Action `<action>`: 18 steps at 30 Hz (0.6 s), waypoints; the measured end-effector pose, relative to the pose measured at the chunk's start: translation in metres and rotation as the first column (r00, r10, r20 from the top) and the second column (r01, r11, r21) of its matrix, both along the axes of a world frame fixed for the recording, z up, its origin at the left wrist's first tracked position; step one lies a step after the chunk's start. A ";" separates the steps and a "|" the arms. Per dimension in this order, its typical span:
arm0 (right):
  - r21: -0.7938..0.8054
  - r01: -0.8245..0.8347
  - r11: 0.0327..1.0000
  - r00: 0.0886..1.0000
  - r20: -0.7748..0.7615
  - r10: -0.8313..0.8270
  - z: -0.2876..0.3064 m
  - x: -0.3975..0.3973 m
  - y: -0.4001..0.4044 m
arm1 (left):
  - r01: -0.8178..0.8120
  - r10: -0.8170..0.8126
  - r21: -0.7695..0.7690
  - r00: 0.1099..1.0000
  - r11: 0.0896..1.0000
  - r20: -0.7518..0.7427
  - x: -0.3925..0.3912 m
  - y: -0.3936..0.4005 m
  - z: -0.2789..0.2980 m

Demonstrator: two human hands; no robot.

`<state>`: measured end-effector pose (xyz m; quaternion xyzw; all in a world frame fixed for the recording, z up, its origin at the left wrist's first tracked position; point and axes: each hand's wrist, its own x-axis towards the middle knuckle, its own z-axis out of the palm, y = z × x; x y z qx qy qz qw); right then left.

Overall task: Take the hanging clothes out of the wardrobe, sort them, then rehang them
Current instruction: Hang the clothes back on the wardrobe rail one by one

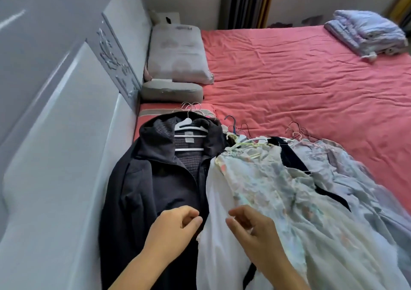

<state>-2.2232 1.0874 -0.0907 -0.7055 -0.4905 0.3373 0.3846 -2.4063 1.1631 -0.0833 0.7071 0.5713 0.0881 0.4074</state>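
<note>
Clothes on hangers laid in piles across near end of bed with pink sheet [300, 78]. Dark hooded jacket [142, 189] at left on white hanger [189, 129], beside white headboard [66, 156]. Pale floral dress [266, 189] overlaps its right edge; further light garments [347, 167] lie just beside. Left hand [175, 227] over jacket, fingers loosely curled, holding nothing. Right hand [251, 227] over dress, fingers relaxed, grasping nothing. Grey pillows [178, 54] at headboard; folded quilt [364, 32] on far corner.
</note>
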 end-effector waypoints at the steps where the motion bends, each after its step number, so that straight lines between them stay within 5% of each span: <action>1: -0.015 0.010 1.000 1.000 -0.003 -0.010 -0.006 0.011 0.015 | -0.001 0.001 -0.008 1.000 1.000 -0.025 0.006 0.011 -0.004; 7: -0.048 0.083 0.995 0.997 0.010 -0.082 -0.045 0.082 0.091 | 0.011 -0.016 -0.070 0.997 0.998 -0.078 0.059 0.072 -0.035; 18: -0.116 0.091 0.989 0.910 0.414 -0.035 -0.132 0.182 0.222 | 0.076 -0.073 0.090 0.996 0.993 -0.042 0.161 0.156 -0.111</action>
